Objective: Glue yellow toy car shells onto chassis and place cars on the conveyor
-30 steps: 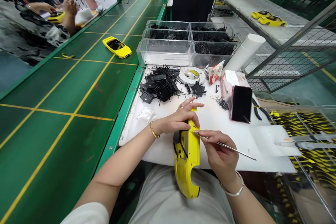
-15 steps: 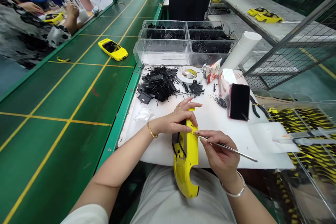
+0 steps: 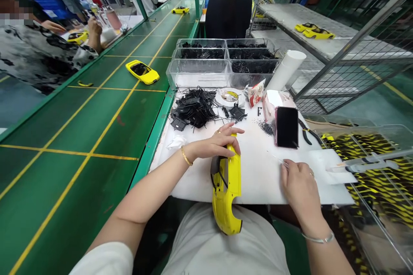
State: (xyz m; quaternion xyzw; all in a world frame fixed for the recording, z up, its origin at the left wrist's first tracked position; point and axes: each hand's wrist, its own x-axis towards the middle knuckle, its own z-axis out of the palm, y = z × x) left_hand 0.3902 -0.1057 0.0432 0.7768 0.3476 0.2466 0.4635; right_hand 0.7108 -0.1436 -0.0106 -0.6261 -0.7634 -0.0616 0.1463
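A yellow toy car body (image 3: 235, 176) stands on its side at the table's near edge, its lower end over my lap. My left hand (image 3: 222, 141) grips its upper end, fingers bent over the top. To the right, low over the white table surface, my right hand (image 3: 300, 184) has its fingers closed around a thin metal tool (image 3: 285, 163); only its tip shows past the fingertips. A black smartphone (image 3: 287, 127) and black-handled pliers (image 3: 305, 132) lie beyond that hand.
Left is a green conveyor (image 3: 106, 124) with another yellow car (image 3: 143, 72). Black parts (image 3: 195, 109) are heaped on the table before clear bins (image 3: 200, 66). Glue syringes (image 3: 371, 164) lie above a tray of yellow-black parts (image 3: 383, 197) at right. A metal rack (image 3: 322, 58) stands behind.
My right hand has moved away from the car body to the right with the metal tool. My left hand still holds the car. The view has tilted up slightly.
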